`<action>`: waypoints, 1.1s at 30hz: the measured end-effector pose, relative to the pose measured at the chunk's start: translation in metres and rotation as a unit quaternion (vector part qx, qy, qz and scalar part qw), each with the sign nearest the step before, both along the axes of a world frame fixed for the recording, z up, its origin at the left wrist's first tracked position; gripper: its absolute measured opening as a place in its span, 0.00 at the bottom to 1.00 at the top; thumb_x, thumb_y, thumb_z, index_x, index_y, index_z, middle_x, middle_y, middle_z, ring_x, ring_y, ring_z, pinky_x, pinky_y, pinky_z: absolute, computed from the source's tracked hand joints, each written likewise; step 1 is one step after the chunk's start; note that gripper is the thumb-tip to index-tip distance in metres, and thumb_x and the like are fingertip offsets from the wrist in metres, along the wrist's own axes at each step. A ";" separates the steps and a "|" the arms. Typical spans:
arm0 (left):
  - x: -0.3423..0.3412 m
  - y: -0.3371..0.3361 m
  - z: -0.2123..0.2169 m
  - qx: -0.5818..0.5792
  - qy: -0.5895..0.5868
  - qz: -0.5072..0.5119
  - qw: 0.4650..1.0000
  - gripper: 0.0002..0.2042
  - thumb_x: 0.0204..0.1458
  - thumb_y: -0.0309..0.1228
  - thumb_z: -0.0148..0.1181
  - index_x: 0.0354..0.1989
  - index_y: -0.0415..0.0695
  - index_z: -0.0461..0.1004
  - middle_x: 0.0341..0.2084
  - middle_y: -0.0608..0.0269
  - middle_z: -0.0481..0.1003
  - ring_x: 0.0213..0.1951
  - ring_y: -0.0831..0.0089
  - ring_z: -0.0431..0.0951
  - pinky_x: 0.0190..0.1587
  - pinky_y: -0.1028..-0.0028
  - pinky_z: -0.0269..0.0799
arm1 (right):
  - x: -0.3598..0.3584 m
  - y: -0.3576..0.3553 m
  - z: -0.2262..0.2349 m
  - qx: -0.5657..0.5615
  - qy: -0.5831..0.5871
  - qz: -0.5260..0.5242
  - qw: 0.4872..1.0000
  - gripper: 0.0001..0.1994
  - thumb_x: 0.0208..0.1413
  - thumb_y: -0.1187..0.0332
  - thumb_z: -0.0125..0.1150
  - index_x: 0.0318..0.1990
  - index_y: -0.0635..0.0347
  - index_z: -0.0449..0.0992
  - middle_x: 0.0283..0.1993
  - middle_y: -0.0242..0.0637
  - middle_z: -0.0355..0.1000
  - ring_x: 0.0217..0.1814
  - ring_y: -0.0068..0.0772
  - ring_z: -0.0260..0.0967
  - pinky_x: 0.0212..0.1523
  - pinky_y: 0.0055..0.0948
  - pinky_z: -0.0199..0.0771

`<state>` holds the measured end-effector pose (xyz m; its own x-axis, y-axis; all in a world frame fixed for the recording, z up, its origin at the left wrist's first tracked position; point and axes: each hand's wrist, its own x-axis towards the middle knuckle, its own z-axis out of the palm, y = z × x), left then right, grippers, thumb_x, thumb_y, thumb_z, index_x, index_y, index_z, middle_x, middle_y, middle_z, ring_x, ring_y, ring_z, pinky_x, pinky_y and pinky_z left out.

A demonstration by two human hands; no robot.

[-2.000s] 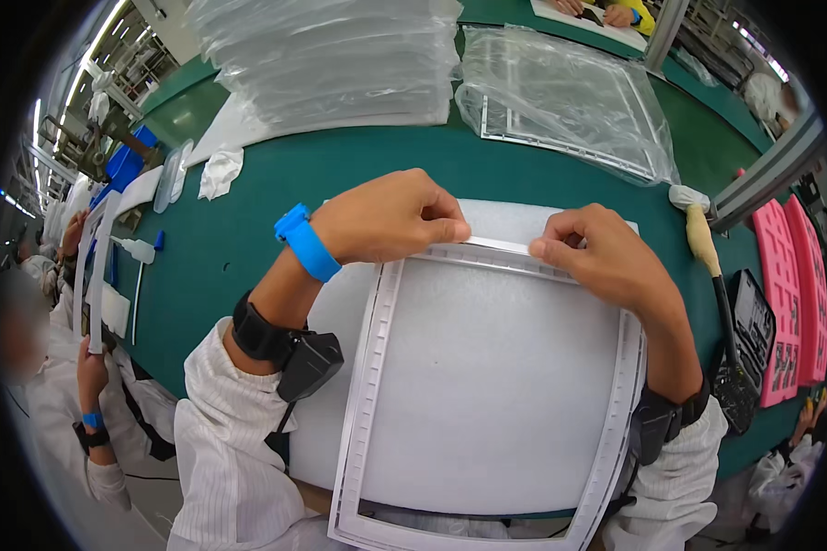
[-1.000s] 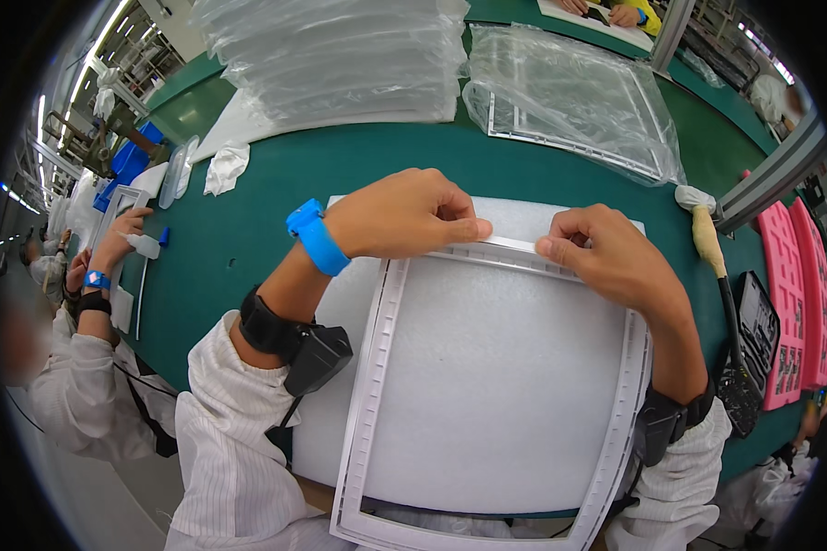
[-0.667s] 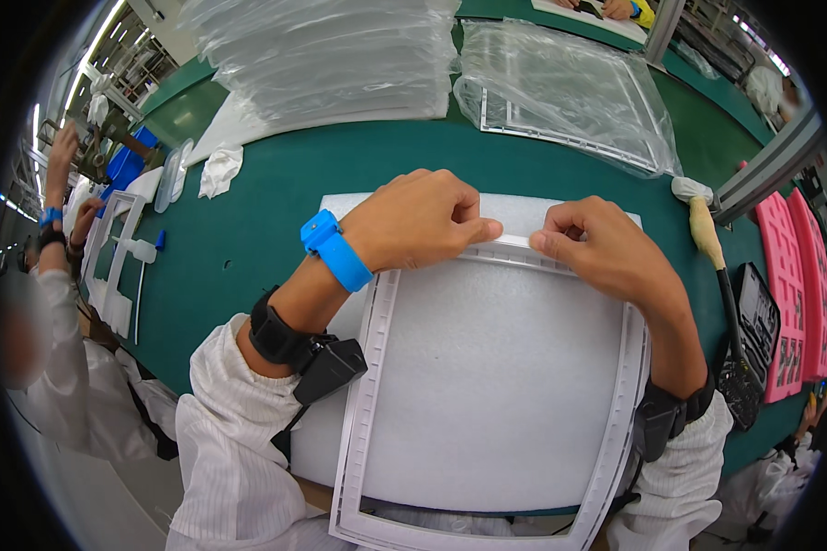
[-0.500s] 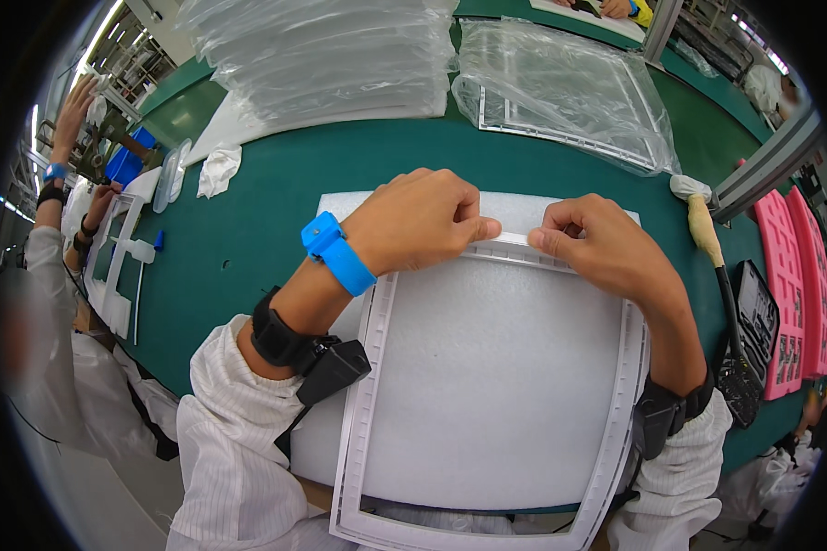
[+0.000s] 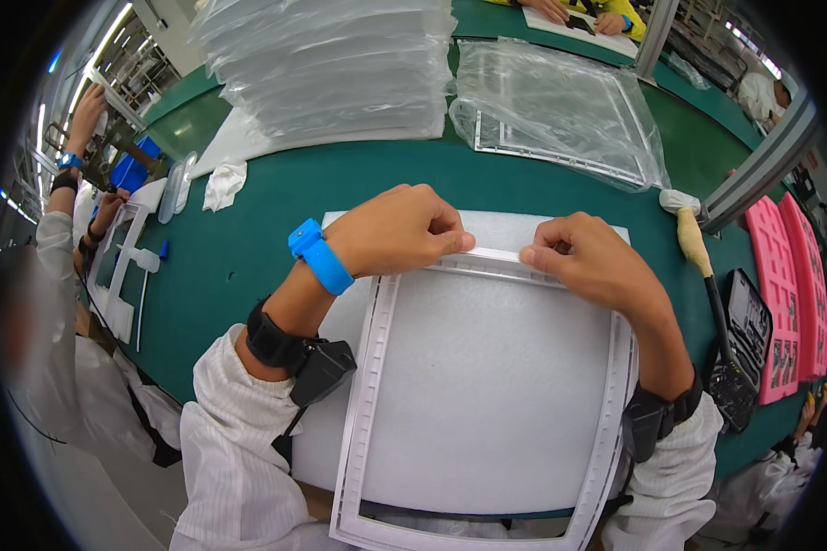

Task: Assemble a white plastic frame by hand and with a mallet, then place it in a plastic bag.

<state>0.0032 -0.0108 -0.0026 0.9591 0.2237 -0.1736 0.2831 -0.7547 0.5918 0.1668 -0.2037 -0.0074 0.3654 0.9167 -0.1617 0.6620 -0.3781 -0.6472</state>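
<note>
You are working over the white foam pad (image 5: 487,386) on the green desk (image 5: 262,197). A slim white frame (image 5: 363,404) is lying on that pad, its far rail running just inside the pad's far edge and its near rail overhanging the pad's near edge. Your left hand (image 5: 390,231) is making a nearly closed pinch, thumb against forefinger; your right hand (image 5: 597,262) is pinching likewise, closer to the pad's right edge. Between them they are holding a narrow pale strip (image 5: 496,254) along the frame's far rail; the view is not showing whether strip and rail are joined.

Judging by its thin sides and open middle, you are probably handling a light frame, stiff along each rail but prone to twisting at the corners, with smooth faces inviting a slip. For lifting, the rails lying along the pad's left and right sides are offering the better hold, one hand on each. The strip is looking thin and easily kinked, so light pinches spaced apart are suiting it. Beyond the pad, a bagged frame (image 5: 560,115) is lying.
</note>
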 end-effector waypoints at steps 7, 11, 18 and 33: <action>0.004 -0.007 -0.003 0.021 -0.017 0.004 1.000 0.16 0.58 0.40 0.63 0.32 0.37 0.82 0.19 0.55 0.75 0.22 0.66 0.70 0.28 0.67 0.66 | 0.003 -0.001 -0.002 0.014 -0.010 -0.002 1.000 0.18 0.56 0.59 0.65 0.29 0.69 0.80 0.20 0.45 0.71 0.22 0.39 0.66 0.28 0.38 0.65; 0.003 -0.007 -0.004 0.028 -0.044 0.007 0.999 0.15 0.57 0.39 0.63 0.32 0.37 0.82 0.19 0.53 0.76 0.21 0.65 0.70 0.27 0.67 0.66 | 0.002 0.000 -0.003 0.031 -0.007 0.003 1.000 0.19 0.58 0.59 0.63 0.28 0.71 0.76 0.19 0.38 0.64 0.23 0.28 0.58 0.27 0.33 0.60; -0.004 0.013 0.004 0.004 -0.024 -0.008 1.000 0.14 0.58 0.38 0.61 0.36 0.37 0.83 0.23 0.53 0.79 0.23 0.67 0.73 0.29 0.70 0.69 | 0.001 0.000 -0.002 0.014 0.006 0.000 1.000 0.19 0.58 0.59 0.64 0.26 0.70 0.74 0.19 0.36 0.63 0.23 0.27 0.57 0.27 0.32 0.58; -0.016 0.024 0.021 0.012 -0.042 -0.063 0.997 0.09 0.51 0.33 0.69 0.31 0.39 0.83 0.26 0.60 0.81 0.29 0.69 0.78 0.36 0.71 0.74 | 0.002 0.001 0.000 -0.001 -0.002 0.002 1.000 0.18 0.57 0.60 0.64 0.28 0.71 0.75 0.20 0.38 0.65 0.24 0.28 0.59 0.28 0.32 0.61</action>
